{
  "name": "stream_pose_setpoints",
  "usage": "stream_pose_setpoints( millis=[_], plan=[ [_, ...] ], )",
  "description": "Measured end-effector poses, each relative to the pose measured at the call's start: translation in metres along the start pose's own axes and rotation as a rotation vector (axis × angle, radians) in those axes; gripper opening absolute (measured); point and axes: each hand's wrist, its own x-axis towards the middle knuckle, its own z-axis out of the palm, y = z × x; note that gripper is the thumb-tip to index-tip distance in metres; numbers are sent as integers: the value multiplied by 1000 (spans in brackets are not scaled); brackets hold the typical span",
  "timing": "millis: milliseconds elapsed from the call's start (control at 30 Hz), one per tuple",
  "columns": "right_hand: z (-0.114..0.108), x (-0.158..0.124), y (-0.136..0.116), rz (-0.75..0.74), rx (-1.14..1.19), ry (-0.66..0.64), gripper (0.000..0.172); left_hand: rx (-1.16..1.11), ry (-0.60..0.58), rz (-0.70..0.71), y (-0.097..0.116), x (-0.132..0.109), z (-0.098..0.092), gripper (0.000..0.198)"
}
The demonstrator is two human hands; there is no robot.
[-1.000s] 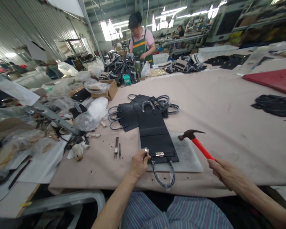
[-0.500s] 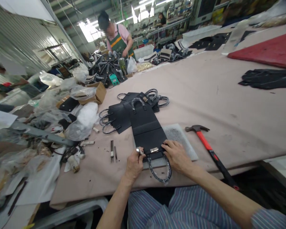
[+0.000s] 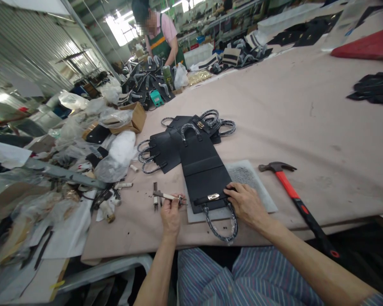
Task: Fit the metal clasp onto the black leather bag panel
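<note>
A flat black bag panel [image 3: 204, 170] with a metal clasp [image 3: 213, 196] and a braided handle [image 3: 221, 225] lies partly on a grey pad [image 3: 255, 187]. My right hand [image 3: 247, 204] rests flat on the panel's near edge, beside the clasp, fingers stretched out. My left hand [image 3: 170, 212] pinches a thin metal punch tool [image 3: 167, 196], held roughly level just left of the panel. A red-handled hammer [image 3: 293, 197] lies on the table to the right, untouched.
More black panels with handles [image 3: 166, 148] are stacked behind. Two small punches [image 3: 155, 195] lie at the left. Plastic bags and clutter [image 3: 83, 140] crowd the left side. A person in a green apron [image 3: 161, 34] works at the far end. Dark pieces [image 3: 375, 87] lie far right.
My right hand set the hammer down on the table and moved onto the panel. My left hand left the panel's corner and now holds a thin punch tool.
</note>
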Motion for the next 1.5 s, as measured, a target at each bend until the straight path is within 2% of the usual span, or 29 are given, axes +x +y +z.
stream_pose_setpoints(
  millis=[100,233,333,400,467,567,700,833,933,1100,1267,1367,1433,1500],
  plan=[
    [1,-1,-5,53,-8,21,29,49,-78,55,7,-7,-3,37],
    [-6,0,-14,235,31,41,35,149,-175,146,15,-18,16,30],
    [-14,6,-15,491,270,6,40,181,-209,150,12,-20,32,27],
    [-19,12,-10,643,437,-10,40,194,-202,137,7,-20,36,27],
    [-23,17,-2,726,532,-26,36,195,-196,129,2,-19,35,29],
    [-28,21,8,773,696,-88,27,173,-206,125,-5,-17,30,31],
    [-36,24,8,753,959,-215,24,116,-198,97,-9,-15,27,32],
    [-45,28,1,704,1168,-330,33,103,-191,76,-6,-13,28,31],
    [-45,26,-2,647,1304,-370,47,150,-187,58,0,-11,29,32],
    [-34,16,0,506,1479,-296,51,211,-198,38,4,-8,30,34],
    [-23,9,6,467,1484,-228,77,228,-185,28,5,-8,33,35],
    [-17,8,8,472,1487,-193,84,259,-195,24,7,-7,34,36],
    [-15,8,8,477,1498,-186,86,278,-206,20,8,-6,34,36],
    [-14,9,8,483,1489,-196,78,294,-212,17,9,-5,33,36]
  ],
)
